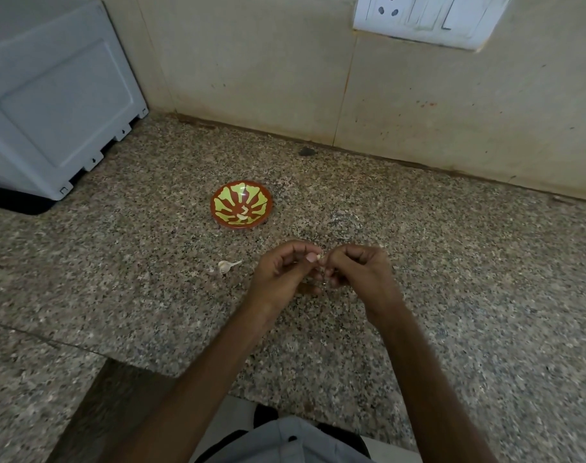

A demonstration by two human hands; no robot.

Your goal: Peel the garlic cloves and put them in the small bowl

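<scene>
A small red bowl (241, 203) with a yellow-green flower pattern stands on the speckled granite counter (452, 262); a peeled pale clove (242, 216) lies inside it. Nearer to me, my left hand (284, 272) and my right hand (358, 272) meet above the counter, and both pinch one small garlic clove (318, 257) between their fingertips. Most of that clove is hidden by my fingers. To the left of my hands, an unpeeled clove with a papery tail (226, 266) lies on the counter.
A white appliance (50, 95) stands at the back left corner. The tiled wall (284, 61) runs behind the bowl, with a white socket and switch plate (428, 18) at the top right. The counter's front edge steps down at the lower left.
</scene>
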